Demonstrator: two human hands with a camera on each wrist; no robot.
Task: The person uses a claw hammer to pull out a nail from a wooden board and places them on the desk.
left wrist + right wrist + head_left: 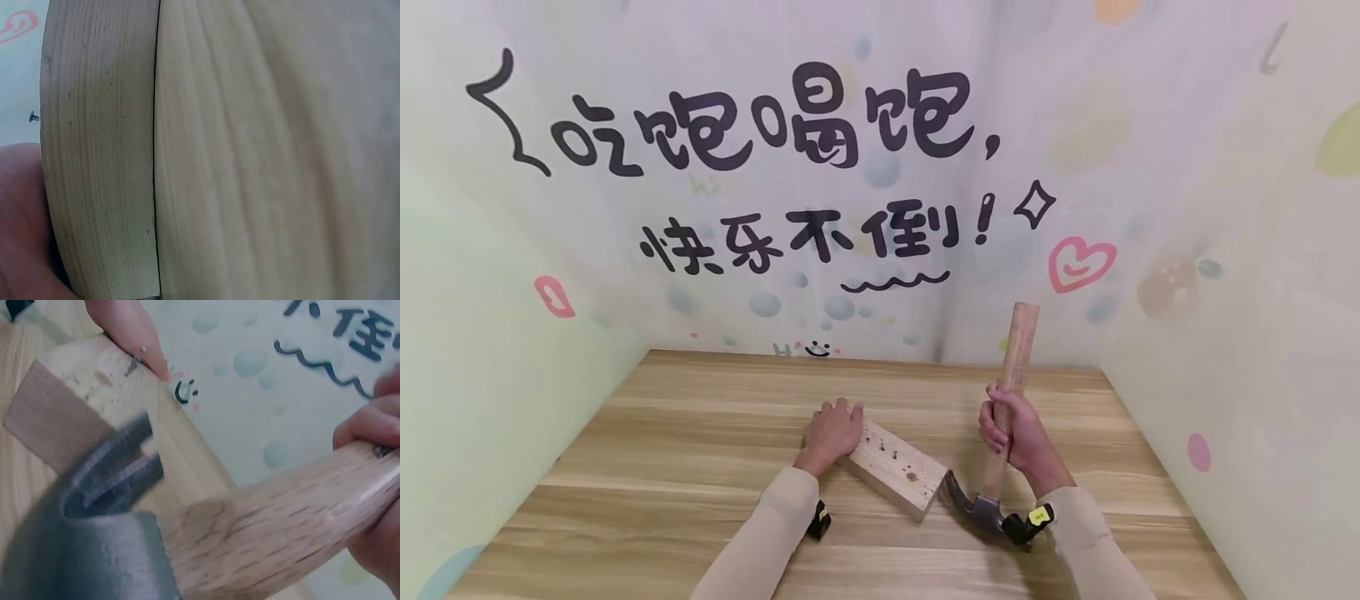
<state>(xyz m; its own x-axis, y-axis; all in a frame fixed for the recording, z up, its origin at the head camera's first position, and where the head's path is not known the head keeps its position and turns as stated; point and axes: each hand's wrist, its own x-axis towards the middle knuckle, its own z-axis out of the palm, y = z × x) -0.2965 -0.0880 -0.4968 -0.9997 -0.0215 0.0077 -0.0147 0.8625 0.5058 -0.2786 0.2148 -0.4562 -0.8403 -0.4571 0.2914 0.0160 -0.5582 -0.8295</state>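
A pale wooden block [898,467] lies at an angle on the table, and my left hand [833,432] grips its far-left end. Metal nails [894,455] stick up from its top face, which also has small holes and a dark knot. In the left wrist view, one nail [34,117] shows its head beyond the block's edge. My right hand [1018,429] holds a claw hammer by its wooden handle [1020,346]. The hammer is turned head down, its steel head [988,510] low beside the block. In the right wrist view, the split claw [119,469] points toward the block and overlaps its corner.
The wood-grain table [685,467] runs back to a printed backdrop [880,325] with dark lettering. Pale side panels [1210,358] border it on the left and right. Dark wrist cameras [1028,525] sit at both cuffs, the right one close to the hammer head.
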